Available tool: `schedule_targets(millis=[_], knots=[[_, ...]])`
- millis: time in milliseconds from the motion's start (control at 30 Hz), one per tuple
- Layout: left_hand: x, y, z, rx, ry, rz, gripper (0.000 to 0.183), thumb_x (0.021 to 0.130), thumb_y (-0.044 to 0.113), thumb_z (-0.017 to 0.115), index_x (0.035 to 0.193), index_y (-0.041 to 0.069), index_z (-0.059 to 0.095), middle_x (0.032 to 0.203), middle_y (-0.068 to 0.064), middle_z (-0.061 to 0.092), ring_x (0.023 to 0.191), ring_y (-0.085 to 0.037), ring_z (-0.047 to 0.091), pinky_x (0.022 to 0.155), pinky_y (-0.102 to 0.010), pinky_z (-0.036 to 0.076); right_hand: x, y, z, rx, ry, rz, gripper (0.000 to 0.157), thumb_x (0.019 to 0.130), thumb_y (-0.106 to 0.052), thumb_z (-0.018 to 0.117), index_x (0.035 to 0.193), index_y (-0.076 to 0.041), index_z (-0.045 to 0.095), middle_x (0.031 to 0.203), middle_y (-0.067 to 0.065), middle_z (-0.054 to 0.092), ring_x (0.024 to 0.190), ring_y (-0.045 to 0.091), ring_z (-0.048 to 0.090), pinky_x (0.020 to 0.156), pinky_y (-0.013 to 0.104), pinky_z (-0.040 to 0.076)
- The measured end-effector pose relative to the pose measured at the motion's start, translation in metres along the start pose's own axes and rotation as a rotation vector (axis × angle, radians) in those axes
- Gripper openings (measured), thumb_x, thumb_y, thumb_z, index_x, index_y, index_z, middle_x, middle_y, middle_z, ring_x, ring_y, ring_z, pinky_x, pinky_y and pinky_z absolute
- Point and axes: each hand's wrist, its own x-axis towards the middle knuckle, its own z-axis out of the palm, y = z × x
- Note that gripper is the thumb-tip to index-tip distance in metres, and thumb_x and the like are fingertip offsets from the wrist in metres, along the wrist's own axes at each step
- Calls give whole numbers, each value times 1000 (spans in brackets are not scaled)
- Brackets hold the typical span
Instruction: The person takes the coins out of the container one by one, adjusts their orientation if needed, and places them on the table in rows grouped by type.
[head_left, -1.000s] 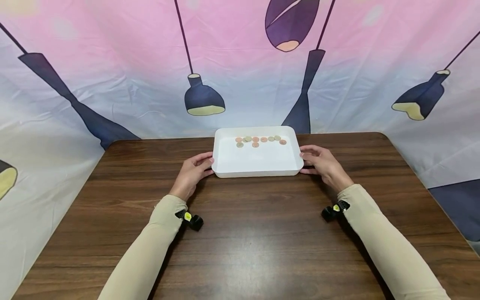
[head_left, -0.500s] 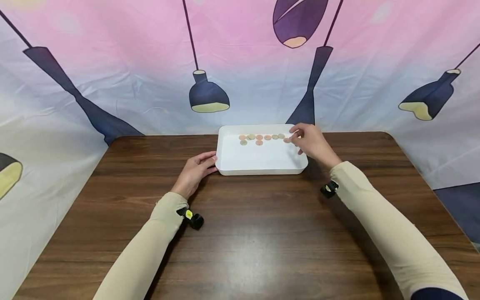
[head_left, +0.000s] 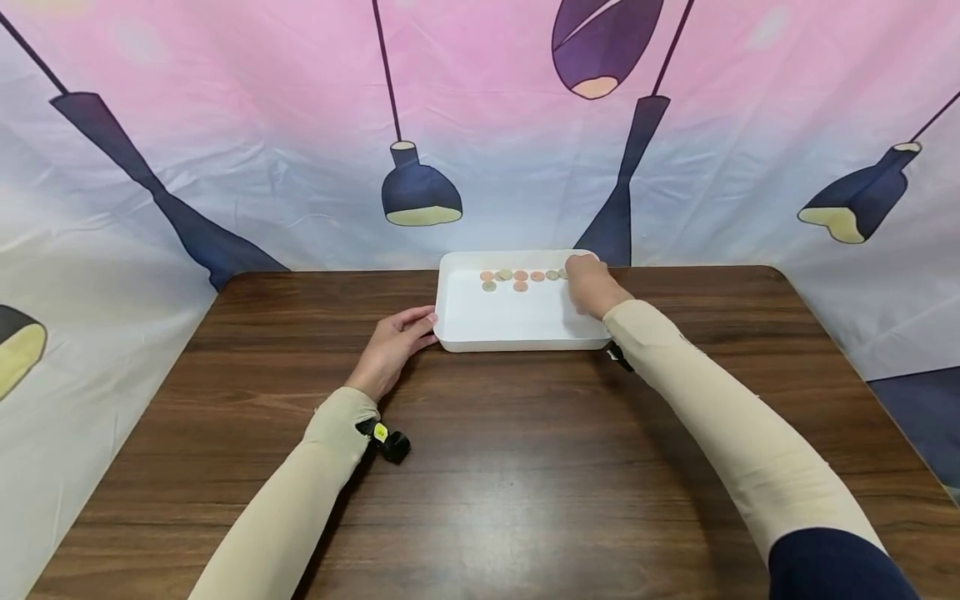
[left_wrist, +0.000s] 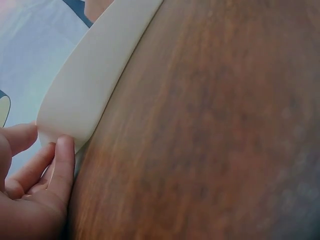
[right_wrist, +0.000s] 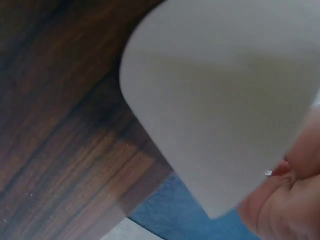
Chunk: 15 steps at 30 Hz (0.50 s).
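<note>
A shallow white tray (head_left: 517, 318) lies near the table's far edge. Several coins sit in its back half, some copper like the coin (head_left: 521, 287) in front, others duller and yellowish like the coin (head_left: 489, 286) at left. My left hand (head_left: 393, 346) touches the tray's left end; the left wrist view shows its extended fingertips (left_wrist: 65, 145) against the outer wall (left_wrist: 90, 85). My right hand (head_left: 592, 287) reaches into the back right of the tray, covering the rightmost coin. In the right wrist view its fingers (right_wrist: 280, 205) look bent, partly behind the wall; what they hold is hidden.
The dark wooden table (head_left: 480, 467) stretches between the tray and the person. A hanging cloth (head_left: 315, 208) printed with lamps falls right behind the table's far edge. Black wrist cameras (head_left: 393, 447) sit at the cuffs.
My right hand has left the tray's right end, risen over the rim and moved left and inward onto the coins there. My left hand stays at the left end.
</note>
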Motion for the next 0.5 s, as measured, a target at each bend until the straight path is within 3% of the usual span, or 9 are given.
schedule_targets(millis=[133, 233, 367, 500], knots=[[1, -1, 1, -1, 2, -2, 46, 111, 16, 58, 153, 0, 52, 155, -18, 52, 138, -26, 55, 107, -25, 58, -2, 0, 7, -21, 49, -27, 27, 105, 10, 48, 127, 10, 64, 123, 29, 67, 97, 36, 64, 78, 44, 57], [1, -1, 1, 6, 2, 0, 46, 111, 16, 59, 154, 0, 52, 156, -18, 52, 137, -26, 55, 105, -23, 59, -6, -2, 9, 20, 73, -80, 32, 110, 2, 43, 126, 6, 70, 127, 26, 69, 103, 37, 66, 86, 46, 60], [1, -1, 2, 8, 11, -9, 46, 110, 16, 60, 153, 0, 53, 155, -17, 53, 136, -25, 56, 103, -22, 59, -13, -5, 15, 132, 79, -239, 28, 103, 5, 52, 117, 3, 77, 124, 21, 73, 118, 38, 65, 102, 50, 58], [2, -1, 2, 6, 12, -2, 46, 111, 15, 59, 153, -1, 52, 155, -17, 52, 136, -26, 56, 103, -22, 59, -16, -10, 21, 231, 77, -392, 26, 96, 9, 56, 108, 6, 79, 111, 19, 77, 112, 36, 67, 100, 47, 58]])
